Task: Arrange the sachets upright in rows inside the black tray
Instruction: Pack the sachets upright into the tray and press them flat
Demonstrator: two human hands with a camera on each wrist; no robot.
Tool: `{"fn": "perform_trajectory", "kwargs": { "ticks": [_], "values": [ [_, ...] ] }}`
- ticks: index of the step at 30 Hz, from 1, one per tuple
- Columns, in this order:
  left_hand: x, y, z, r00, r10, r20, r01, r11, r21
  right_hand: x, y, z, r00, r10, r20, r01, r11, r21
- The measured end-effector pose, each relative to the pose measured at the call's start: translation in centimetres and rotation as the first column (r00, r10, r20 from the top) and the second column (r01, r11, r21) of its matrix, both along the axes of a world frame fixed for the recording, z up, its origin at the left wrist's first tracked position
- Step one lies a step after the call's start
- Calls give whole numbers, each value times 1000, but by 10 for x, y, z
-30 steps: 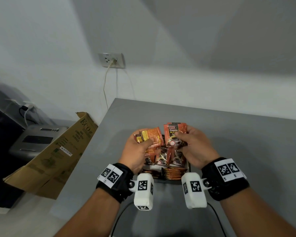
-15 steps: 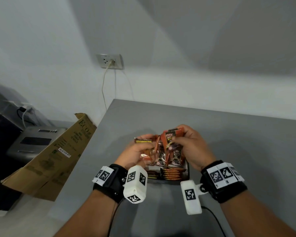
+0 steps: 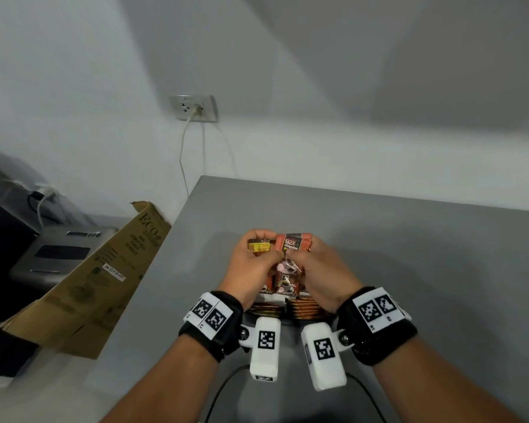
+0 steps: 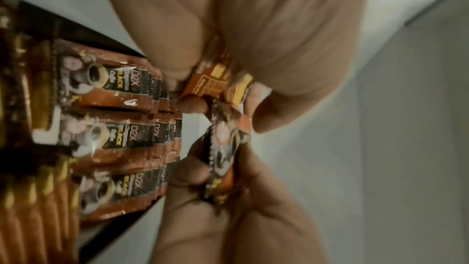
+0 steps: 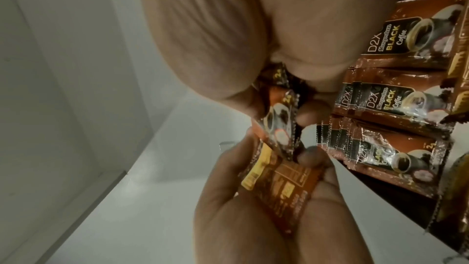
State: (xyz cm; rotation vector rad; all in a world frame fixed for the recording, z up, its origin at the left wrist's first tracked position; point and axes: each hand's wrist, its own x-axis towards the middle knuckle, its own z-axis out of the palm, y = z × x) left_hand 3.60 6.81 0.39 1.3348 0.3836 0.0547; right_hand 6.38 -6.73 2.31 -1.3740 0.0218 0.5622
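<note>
The black tray stands on the grey table, mostly hidden under my hands. Rows of brown D2X coffee sachets stand in it, with orange sachets packed at its near end. Above it my left hand grips a small bundle of orange sachets, yellow patch showing. My right hand pinches one D2X sachet right beside that bundle. The left wrist view shows the bundle above the single sachet. In the right wrist view the single sachet touches the bundle, beside the standing rows.
A cardboard box leans against the table's left edge, with a grey device behind it. A wall socket with a hanging cable sits above the table's far corner. Thin black cables trail near the front edge.
My hands have drawn closer together over the tray. The right hand's sachet tipped edge-on half a second ago and now faces me again, next to the left hand's bundle.
</note>
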Motion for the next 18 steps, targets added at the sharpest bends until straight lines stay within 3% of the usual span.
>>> {"fn": "perform_trajectory", "kwargs": {
  "ticks": [2, 4, 10, 18],
  "values": [
    [-2, 2, 3, 1000, -8, -28, 0, 962, -273, 3, -3, 1, 997, -67, -36, 68, 998, 13],
    [-2, 6, 6, 998, 13, -63, -38, 905, -425, 8, -10, 0, 986, -131, -108, 134, 991, 28],
    [5, 14, -1, 988, 118, -98, -136, 971, -198, 12, -24, -7, 952, -210, -223, 227, 972, 52],
    [5, 16, -10, 988, 133, -83, -144, 978, -148, 15, -30, -10, 968, -206, -145, 218, 973, 77]
  ]
}}
